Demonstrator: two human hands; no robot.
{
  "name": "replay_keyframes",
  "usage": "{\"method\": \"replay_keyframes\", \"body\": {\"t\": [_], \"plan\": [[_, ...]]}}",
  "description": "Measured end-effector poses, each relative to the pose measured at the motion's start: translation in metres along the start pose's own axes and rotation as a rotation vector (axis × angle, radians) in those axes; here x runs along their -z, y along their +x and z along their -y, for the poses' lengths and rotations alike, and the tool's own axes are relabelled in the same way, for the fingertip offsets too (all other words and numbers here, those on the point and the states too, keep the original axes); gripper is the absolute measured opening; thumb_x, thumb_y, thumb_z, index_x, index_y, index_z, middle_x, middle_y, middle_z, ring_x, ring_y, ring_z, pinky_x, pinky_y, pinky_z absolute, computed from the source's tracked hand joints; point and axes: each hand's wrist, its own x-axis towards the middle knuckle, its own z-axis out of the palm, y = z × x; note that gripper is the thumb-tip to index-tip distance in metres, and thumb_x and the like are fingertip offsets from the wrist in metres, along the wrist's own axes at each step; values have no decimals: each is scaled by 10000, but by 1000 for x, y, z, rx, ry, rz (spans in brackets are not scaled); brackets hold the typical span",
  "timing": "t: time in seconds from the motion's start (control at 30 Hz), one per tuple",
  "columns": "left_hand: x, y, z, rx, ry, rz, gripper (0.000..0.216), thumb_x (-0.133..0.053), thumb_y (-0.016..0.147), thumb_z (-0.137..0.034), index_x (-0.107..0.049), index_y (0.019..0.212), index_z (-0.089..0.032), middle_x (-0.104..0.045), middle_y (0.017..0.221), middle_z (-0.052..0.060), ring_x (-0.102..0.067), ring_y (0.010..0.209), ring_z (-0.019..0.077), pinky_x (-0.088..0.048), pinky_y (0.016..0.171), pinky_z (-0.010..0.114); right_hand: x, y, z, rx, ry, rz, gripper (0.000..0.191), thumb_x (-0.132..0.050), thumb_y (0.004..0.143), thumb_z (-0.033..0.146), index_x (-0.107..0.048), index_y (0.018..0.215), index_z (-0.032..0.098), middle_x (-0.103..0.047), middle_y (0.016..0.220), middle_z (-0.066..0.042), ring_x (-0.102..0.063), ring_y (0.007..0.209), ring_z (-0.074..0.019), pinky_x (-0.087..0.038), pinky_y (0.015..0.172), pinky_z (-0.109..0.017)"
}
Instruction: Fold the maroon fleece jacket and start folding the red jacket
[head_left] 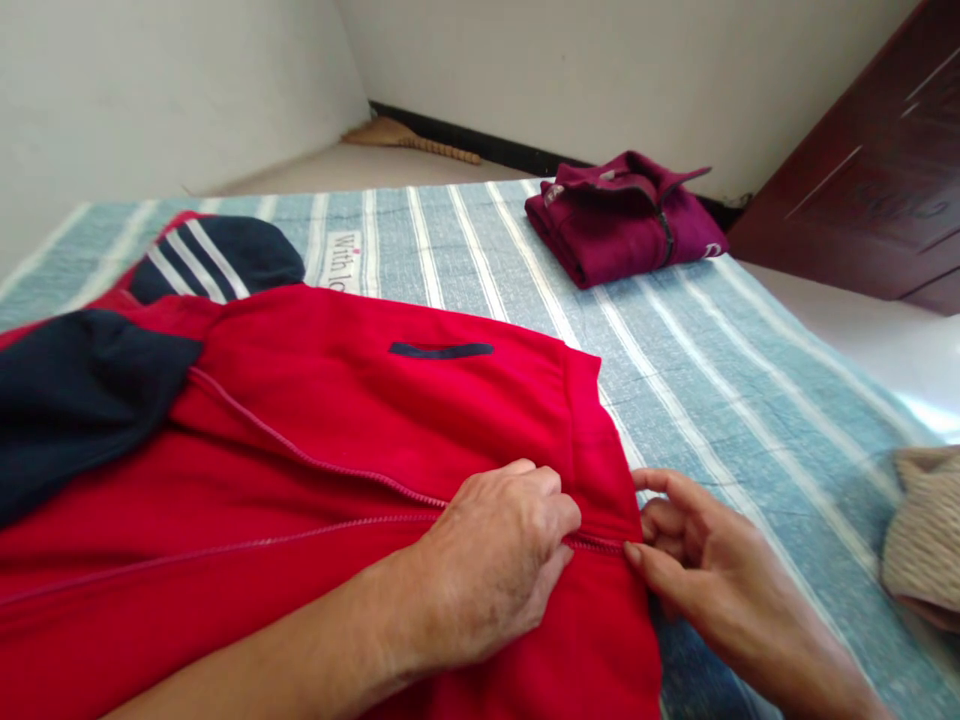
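A red jacket (360, 400) with navy sleeve parts lies spread out, its hem toward the right. My left hand (502, 555) is closed on the jacket's zipper (322, 467); the slider is hidden beneath the fingers. To the left of that hand the two rows of teeth run apart, and to its right they lie together. At the zipper's bottom end, my right hand (705, 555) pinches the hem between thumb and fingers. A navy sleeve with white stripes (225, 255) is folded over near the far side, and a navy strip (442, 351) marks a pocket.
Beneath the jacket is a blue-and-white striped cover (697, 390). A folded purple zip-up garment (622, 225) rests at its far edge. Some beige textured fabric (926, 530) sits at the right. Beyond are a wooden-handled brush (412, 138), pale walls and a dark red panel (862, 170).
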Motion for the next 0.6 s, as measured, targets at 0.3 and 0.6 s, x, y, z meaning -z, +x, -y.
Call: {"method": "replay_keyframes", "body": {"t": [0.3, 0.6], "plan": [[13, -7, -3, 77, 107, 117, 98, -523, 815, -166, -598, 751, -171, -563, 774, 42, -501, 724, 186, -410, 637, 308, -2, 0, -4, 50, -66, -42, 384, -584, 796, 260, -463, 1160, 239, -505, 621, 56, -468, 539, -109, -305, 456, -225], [20, -6, 0, 108, -31, 133, 145, -525, 817, -154, -504, 675, -169, -510, 735, 1, -460, 689, 128, -359, 605, 245, -3, 0, -11, 91, -229, -124, 414, -526, 793, 285, -436, 1195, 236, -463, 601, 72, -450, 511, -109, -326, 453, -229]]}}
